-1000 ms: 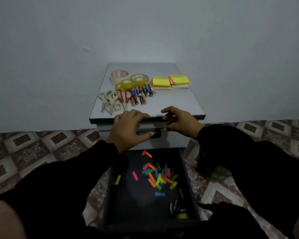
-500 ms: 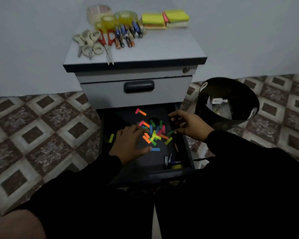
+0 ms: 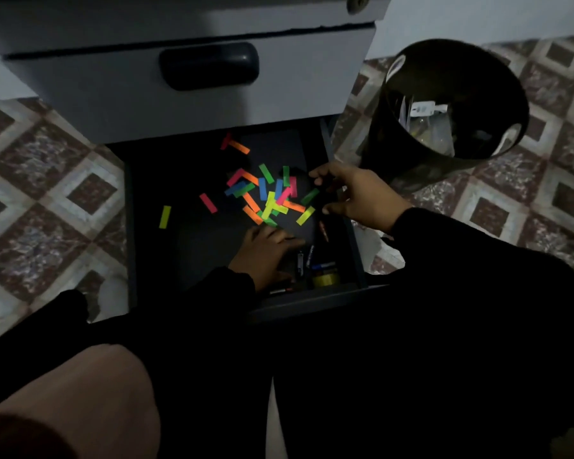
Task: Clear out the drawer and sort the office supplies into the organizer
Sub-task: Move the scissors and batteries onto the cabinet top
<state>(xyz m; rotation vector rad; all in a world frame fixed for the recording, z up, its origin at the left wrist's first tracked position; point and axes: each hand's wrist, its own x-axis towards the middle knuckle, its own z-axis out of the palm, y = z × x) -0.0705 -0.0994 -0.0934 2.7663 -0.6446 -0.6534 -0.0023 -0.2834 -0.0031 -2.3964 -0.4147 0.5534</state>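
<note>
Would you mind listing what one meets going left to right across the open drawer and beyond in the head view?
Lone yellow strip → lone pink strip → left hand → roll of tape → right hand → black bin.

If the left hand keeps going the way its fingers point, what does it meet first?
Probably the batteries lying just beyond the left hand fingertips on the drawer floor; depth in this dim view is uncertain.

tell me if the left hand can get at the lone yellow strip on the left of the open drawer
Probably yes. The yellow strip lies alone on the bare drawer floor, with nothing over it, and the left hand is already inside the drawer, a short sideways reach away.
</note>
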